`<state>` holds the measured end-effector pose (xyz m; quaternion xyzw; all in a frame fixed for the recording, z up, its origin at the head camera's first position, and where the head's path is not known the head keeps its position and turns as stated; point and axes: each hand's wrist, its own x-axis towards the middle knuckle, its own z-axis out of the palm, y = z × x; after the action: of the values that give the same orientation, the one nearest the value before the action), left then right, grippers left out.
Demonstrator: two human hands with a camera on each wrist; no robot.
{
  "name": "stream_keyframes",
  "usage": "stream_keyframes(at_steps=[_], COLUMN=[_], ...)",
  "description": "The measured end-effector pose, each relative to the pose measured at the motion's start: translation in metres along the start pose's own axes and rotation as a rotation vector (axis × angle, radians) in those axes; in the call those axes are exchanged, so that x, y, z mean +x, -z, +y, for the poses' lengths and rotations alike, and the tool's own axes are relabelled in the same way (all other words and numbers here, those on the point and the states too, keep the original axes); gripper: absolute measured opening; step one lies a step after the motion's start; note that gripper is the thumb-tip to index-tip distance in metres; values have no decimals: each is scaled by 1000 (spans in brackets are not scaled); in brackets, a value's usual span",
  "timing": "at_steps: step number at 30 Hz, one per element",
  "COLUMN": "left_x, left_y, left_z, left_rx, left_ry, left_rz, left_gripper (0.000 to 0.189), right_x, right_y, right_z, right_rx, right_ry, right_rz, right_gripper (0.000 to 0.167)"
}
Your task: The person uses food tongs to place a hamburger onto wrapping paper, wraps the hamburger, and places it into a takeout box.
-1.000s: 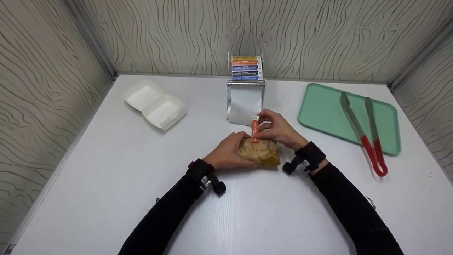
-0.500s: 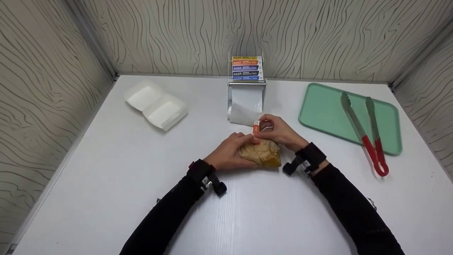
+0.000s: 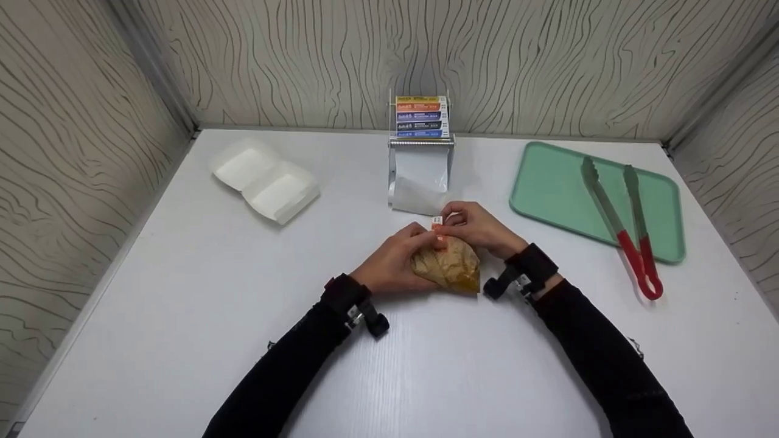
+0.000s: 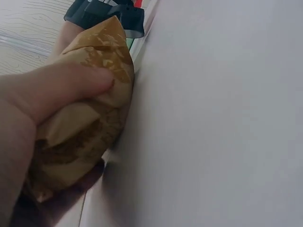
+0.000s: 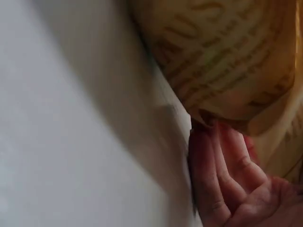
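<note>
A brown paper-wrapped bundle (image 3: 449, 267) with printed lettering and darker stains is tilted up off the white table. My left hand (image 3: 389, 261) grips it from the left; in the left wrist view its thumb (image 4: 94, 78) presses the creased paper. An orange and white label sticker (image 3: 438, 231) lies against the bundle's far top edge, partly covered by fingers. My right hand (image 3: 478, 228) pinches the label from the right, with its thumb on the near side. In the right wrist view, the right hand's bent fingers (image 5: 227, 170) lie beside the printed wrap.
A label dispenser (image 3: 421, 146) with several colored label rolls stands behind the hands. An open white takeout box (image 3: 265, 179) lies at the back left. Tongs with red handles (image 3: 639, 261) rest across a green tray (image 3: 548, 182) at the right.
The label stood up tall from the bundle; now less of it shows as the right hand has come slightly down. The left thumb has moved onto its lower end, and the bundle has tilted.
</note>
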<state>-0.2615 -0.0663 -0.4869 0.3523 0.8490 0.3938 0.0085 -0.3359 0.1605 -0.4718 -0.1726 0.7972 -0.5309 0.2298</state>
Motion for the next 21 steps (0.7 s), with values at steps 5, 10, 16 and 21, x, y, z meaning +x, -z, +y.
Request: stream_keyframes(at_steps=[5,10,16,21], left_x=[1,2,2,1], left_y=[0,1,0,-1], left_z=[2,5,6,6], left_rx=[30,71,107,101], left_ry=[-106,-173,-207,-210], left_rz=[38,44,39,31], left_gripper=[58,52,50,50], right_x=[-4,-6,-7,-9], right_y=[4,8,10,10], right_z=[-4,-6,-4,-4], right_rx=[44,72,52,76], right_ry=[-50,-90,-109,-105], right_rz=[-50,-86,-142,-174], right_gripper=[13,7,5,8])
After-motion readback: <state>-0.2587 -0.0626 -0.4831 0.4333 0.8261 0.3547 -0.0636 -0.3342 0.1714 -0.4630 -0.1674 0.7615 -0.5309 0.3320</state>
